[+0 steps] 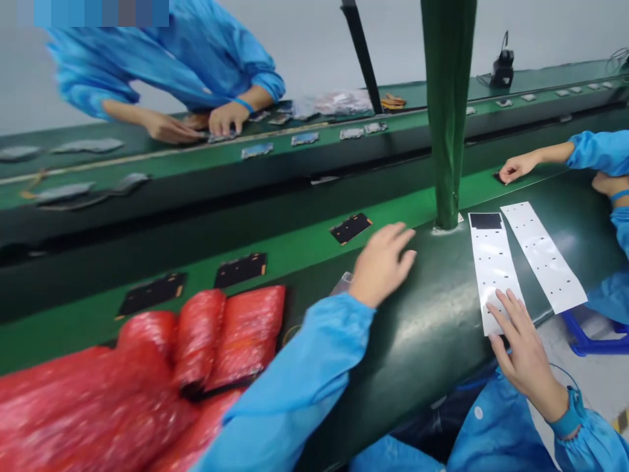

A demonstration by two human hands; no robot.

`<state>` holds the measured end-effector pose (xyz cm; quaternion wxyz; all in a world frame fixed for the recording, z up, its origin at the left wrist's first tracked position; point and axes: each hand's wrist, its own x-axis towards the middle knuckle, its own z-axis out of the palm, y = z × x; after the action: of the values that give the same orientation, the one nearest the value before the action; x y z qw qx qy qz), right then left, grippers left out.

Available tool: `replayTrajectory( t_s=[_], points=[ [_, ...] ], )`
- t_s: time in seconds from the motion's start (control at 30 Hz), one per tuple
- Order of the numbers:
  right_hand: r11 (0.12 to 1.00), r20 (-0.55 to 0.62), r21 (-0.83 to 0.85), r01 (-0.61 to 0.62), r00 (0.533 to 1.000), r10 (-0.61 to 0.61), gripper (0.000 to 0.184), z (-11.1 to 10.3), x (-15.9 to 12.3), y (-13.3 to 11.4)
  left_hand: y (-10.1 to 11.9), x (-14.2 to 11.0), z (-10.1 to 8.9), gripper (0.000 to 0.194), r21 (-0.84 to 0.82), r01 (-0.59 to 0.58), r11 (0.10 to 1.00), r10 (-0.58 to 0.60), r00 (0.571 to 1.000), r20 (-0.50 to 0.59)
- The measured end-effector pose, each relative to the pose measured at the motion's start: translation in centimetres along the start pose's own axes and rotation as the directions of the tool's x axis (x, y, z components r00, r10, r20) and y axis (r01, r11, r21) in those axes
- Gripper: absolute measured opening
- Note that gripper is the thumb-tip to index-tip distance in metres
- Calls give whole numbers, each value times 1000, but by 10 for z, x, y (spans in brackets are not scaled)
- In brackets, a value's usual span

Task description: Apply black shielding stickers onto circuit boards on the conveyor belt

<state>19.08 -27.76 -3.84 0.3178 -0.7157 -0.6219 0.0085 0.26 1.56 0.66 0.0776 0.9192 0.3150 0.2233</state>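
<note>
head view. q: where does the white perforated strip lie? a: under the right hand, its long axis running away from the person (a second strip lies just beside it). q: the hand's state? a: fingers spread, tips resting on the strip's near end, no pinch. q: the left hand? a: spread, arm reaching forward over the green conveyor, farther from the strip.

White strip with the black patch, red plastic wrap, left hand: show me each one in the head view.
White strip (491, 275): head view, on the middle of the strip.
Red plastic wrap (230, 334): head view, on an upper fold.
Left hand (383, 265): head view, on the back of the hand.
</note>
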Motion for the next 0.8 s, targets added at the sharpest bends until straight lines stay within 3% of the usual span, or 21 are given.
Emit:
replayTrajectory(
  t_s=[0.13, 0.23, 0.3, 0.4, 0.5, 0.57, 0.67, 0.8],
  points=[
    [994, -94, 45, -101, 990, 105, 44, -8, 21, 26, 83, 43, 69, 46, -183, -175, 967, 216, 947, 238],
    [972, -129, 108, -207, 967, 220, 39, -14, 45, 49, 120, 58, 94, 59, -223, -178, 959, 241, 923, 300],
    [939, -127, 178, -294, 940, 318, 39, -16, 62, 63, 130, 46, 96, 56, -222, -175, 959, 238, 924, 300],
    [871, -70, 260, -418, 891, 448, 45, -11, 82, 74, 136, 1, 92, 47, -208, -161, 965, 212, 944, 253],
    [847, -2, 252, -468, 875, 484, 58, 4, 95, 69, 139, -48, 89, 43, -199, -160, 967, 189, 972, 138],
    [849, 57, 241, -471, 880, 472, 63, 14, 100, 61, 140, -67, 87, 44, -201, -161, 966, 184, 977, 103],
    [896, 54, 151, -417, 909, 414, 63, 21, 100, 48, 141, -74, 85, 48, -212, -159, 964, 185, 977, 105],
    [929, -24, -83, -360, 933, 359, 61, 15, 87, 41, 143, -72, 82, 39, -207, -157, 966, 178, 980, 90]
  ],
)
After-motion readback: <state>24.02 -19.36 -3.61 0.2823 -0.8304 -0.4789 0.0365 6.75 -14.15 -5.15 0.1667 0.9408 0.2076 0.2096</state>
